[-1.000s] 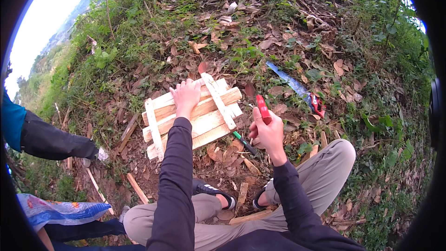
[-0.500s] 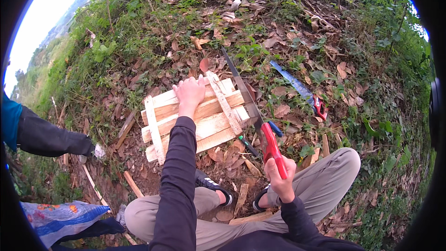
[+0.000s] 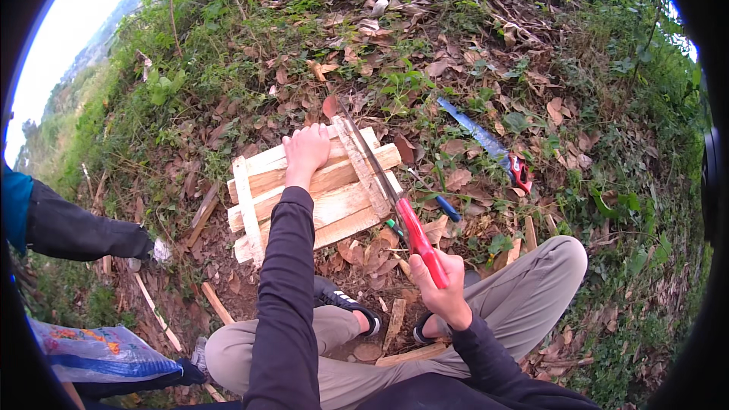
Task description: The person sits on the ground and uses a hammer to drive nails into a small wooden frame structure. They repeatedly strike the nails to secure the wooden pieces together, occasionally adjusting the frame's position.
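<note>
A small panel of pale wooden slats (image 3: 334,212), with two crosspieces over them, lies before me. My left hand (image 3: 306,150) bears down on its far part, fingers curled at the far edge. My right hand (image 3: 443,288) is wrapped round the red handle of a hand saw (image 3: 414,224). The saw's blade points away from me and lies over the right part of the slats, just right of the right crosspiece (image 3: 361,163). Its edge seems to touch the wood, though I cannot tell how deep.
A second saw (image 3: 482,137) with a bluish blade and red handle lies on the leaves at right. A blue-handled tool (image 3: 448,209) rests beside the panel. Wood offcuts (image 3: 395,325) lie by my shoes. Another person's dark sleeve (image 3: 87,228) reaches in from the left, above a patterned sack (image 3: 106,353).
The saw has swung left from beside the panel to over its slats, and my right hand has shifted slightly left and toward me. My left hand stays on the panel.
</note>
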